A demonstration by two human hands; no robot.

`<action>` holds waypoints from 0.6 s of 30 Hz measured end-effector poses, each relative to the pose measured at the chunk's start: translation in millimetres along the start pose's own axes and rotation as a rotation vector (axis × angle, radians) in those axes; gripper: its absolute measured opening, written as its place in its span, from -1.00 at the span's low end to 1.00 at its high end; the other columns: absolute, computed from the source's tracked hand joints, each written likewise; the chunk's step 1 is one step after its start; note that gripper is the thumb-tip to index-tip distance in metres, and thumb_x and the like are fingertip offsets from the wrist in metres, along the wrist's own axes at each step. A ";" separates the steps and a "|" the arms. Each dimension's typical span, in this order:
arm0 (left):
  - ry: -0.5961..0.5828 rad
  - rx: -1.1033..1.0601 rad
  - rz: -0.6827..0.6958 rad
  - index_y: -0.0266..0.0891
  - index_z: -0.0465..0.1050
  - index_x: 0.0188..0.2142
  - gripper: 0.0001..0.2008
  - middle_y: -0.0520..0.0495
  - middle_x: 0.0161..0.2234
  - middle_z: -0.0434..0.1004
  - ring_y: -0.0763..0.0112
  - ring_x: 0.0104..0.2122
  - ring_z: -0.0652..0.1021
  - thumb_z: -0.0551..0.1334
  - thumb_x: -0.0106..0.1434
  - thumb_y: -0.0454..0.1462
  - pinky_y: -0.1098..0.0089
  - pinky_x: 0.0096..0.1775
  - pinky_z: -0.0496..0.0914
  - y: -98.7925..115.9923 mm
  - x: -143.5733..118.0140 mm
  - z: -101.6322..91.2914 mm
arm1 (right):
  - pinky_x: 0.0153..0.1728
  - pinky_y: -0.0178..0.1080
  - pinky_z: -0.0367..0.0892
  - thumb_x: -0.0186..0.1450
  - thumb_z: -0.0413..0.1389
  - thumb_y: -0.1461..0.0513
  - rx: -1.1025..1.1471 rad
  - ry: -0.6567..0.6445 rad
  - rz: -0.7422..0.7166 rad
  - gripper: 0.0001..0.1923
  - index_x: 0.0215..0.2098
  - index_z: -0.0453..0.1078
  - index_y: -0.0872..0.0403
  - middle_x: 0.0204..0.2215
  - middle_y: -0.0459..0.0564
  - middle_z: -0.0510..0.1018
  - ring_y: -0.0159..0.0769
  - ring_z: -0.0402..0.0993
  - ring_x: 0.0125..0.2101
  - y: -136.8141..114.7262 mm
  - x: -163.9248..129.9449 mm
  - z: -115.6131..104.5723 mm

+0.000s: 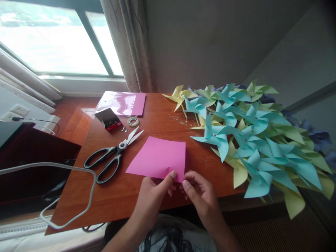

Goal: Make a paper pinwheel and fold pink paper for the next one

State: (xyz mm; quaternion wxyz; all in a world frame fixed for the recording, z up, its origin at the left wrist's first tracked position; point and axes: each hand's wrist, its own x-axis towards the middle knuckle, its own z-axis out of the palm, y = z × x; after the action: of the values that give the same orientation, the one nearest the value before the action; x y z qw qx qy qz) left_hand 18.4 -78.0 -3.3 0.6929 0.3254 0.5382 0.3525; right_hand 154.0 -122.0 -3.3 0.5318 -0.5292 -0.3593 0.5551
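A pink square of paper [159, 155] lies on the wooden table [126, 196], near the front edge. My left hand [153, 196] pinches its near corner with thumb and fingers. My right hand [201, 196] meets it at the same corner, its fingertips on the paper's edge. Black-handled scissors [111, 159] lie shut just left of the paper.
A heap of blue and yellow paper pinwheels [252, 140] covers the table's right side. A small open box of fasteners [109, 119], a tape roll [133, 121] and a pink plastic folder [123, 103] sit at the back. Loose pins [180, 120] are scattered mid-table. A white cable [86, 199] loops at left.
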 end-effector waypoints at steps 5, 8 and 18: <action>-0.031 -0.072 -0.039 -0.32 0.52 -0.60 -0.62 -0.05 -0.60 0.51 0.49 -0.56 0.41 0.43 0.16 -0.08 0.49 -0.49 0.25 0.2 -0.7 2.8 | -0.40 -0.33 0.38 0.33 0.22 0.06 0.029 0.007 0.002 -0.77 -0.31 0.50 0.05 -0.46 -0.10 0.49 -0.36 0.39 -0.48 0.4 -1.5 2.1; -0.032 -0.076 -0.045 -0.32 0.51 -0.61 -0.61 -0.04 -0.61 0.51 0.49 -0.56 0.41 0.43 0.16 -0.08 0.49 -0.50 0.24 -0.3 -1.6 3.1 | -0.38 -0.31 0.39 0.33 0.22 0.05 0.034 0.000 0.018 -0.76 -0.31 0.49 0.05 -0.45 -0.09 0.51 -0.34 0.41 -0.47 1.5 -1.1 2.1; -0.032 -0.078 -0.045 -0.32 0.53 -0.61 -0.62 -0.05 -0.60 0.53 0.46 -0.55 0.43 0.43 0.16 -0.08 0.48 -0.48 0.24 -2.2 -2.7 4.3 | -0.39 -0.30 0.37 0.32 0.22 0.01 0.035 0.001 0.073 -0.71 -0.37 0.44 0.05 -0.48 -0.09 0.50 -0.33 0.41 -0.47 2.1 -2.7 -0.7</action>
State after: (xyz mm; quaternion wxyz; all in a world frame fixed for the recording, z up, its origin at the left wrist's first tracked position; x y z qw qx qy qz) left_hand 22.4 -81.8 -2.9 0.7214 0.2913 0.5202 0.3523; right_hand 153.9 -125.1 -4.8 0.5205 -0.5328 -0.3294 0.5802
